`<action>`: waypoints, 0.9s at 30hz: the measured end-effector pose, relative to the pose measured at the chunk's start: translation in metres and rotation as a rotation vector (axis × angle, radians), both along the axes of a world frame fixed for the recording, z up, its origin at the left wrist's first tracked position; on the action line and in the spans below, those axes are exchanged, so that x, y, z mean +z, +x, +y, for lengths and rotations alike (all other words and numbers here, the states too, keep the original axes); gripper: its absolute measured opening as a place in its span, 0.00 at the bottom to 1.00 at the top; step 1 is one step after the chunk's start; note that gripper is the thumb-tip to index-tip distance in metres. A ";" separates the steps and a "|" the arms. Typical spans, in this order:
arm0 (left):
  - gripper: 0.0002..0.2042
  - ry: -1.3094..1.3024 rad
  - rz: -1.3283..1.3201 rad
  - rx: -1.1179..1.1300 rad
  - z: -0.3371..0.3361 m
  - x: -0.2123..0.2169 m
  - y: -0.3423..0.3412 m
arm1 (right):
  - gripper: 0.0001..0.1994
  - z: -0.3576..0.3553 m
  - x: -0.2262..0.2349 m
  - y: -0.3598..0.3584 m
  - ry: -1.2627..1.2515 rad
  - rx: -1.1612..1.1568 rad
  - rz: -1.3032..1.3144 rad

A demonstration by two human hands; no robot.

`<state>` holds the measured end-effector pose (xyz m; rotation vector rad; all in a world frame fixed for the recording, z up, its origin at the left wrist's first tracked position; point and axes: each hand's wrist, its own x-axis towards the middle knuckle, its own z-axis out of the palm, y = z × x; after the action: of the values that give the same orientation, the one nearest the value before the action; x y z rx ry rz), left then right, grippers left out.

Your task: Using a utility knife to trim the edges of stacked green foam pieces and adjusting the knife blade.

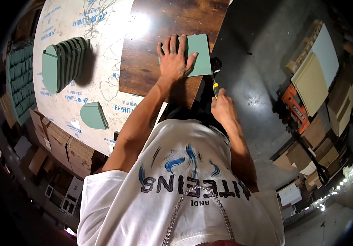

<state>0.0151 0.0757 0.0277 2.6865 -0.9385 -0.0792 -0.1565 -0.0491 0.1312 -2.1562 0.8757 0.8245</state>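
Note:
A flat green panel (200, 55) lies on the dark brown wooden board (137, 76), close to the board's right edge. My left hand (174, 57) is spread across the panel's left part, palm down with the fingers apart, hiding some of it. Just off the panel's near right corner, my right hand (224, 108) is closed around a yellow-handled tool (215, 88). A thin shaft or blade points away from me, its tip by the panel's edge; the tool's exact kind is unclear.
On the white printed sheet (106, 88) to the left stand several rounded green pieces (52, 71) in a row, with a smaller green stack (93, 115) nearer me. Green stacked goods (20, 82) stand far left. Right are an orange pallet jack (296, 107) and leaning boards (311, 80).

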 end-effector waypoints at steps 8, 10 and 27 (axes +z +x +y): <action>0.33 -0.002 -0.048 -0.021 -0.001 0.000 0.001 | 0.13 0.000 -0.028 -0.008 -0.005 0.006 -0.125; 0.34 0.024 -0.037 -0.020 -0.001 0.000 0.002 | 0.12 0.000 -0.034 -0.004 0.004 -0.010 -0.127; 0.33 -0.038 -0.054 0.011 -0.005 0.003 0.002 | 0.13 0.003 -0.090 0.024 0.835 -1.160 -0.606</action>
<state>0.0174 0.0711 0.0310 2.6711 -0.9314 0.0133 -0.1329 -0.0461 0.0410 -0.8034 0.9884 -0.1012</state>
